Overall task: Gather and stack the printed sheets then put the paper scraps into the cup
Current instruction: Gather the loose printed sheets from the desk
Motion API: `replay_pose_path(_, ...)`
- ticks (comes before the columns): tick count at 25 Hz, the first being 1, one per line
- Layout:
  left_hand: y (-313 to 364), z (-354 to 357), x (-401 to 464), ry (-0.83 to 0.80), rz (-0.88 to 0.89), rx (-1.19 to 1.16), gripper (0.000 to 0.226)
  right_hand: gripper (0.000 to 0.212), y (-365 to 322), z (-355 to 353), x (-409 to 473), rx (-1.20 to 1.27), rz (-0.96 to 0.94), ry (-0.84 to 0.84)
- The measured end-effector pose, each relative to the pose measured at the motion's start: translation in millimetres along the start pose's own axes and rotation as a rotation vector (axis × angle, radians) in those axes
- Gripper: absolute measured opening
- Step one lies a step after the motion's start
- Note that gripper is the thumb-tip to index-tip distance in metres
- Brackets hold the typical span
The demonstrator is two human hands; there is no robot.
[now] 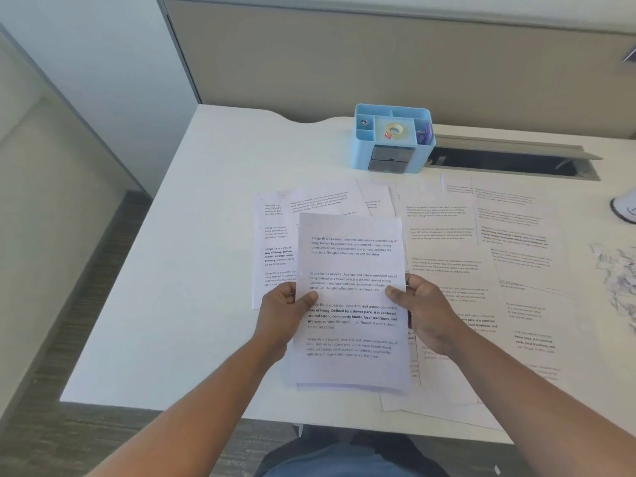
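I hold a thin stack of printed sheets (351,256) above the white desk, squared up lengthwise. My left hand (284,313) grips its left edge with the thumb on top, and my right hand (425,309) grips its right edge the same way. More printed sheets lie loose on the desk, some behind the stack on the left (275,242) and several spread to the right (481,253). A pile of torn paper scraps (619,270) sits at the right edge of view. A white cup (624,208) is partly cut off at the far right.
A light blue desk organizer (392,139) with a tape roll stands at the back centre. Behind it to the right is an open cable slot (509,161) in the desk. A partition wall runs along the back. The desk's front edge (172,406) is near my body.
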State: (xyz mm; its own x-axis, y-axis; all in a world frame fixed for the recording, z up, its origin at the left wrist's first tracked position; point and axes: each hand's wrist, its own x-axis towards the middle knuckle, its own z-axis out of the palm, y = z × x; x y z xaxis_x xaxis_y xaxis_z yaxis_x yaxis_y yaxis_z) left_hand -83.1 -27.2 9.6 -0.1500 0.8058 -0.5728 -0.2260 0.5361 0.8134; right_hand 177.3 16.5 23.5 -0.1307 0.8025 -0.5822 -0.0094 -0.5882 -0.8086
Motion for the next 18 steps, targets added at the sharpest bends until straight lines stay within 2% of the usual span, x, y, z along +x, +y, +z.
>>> replay_pose_path(10,-8,24,-5,0.026,0.007,-0.032,0.017,0.015,-1,-22,-6,-0.11,0.042,-0.013)
replay_pose_path(18,-12,66,-16,0.046,-0.079,0.056,0.034,0.019,-15,-81,13,-0.04,0.011,0.014)
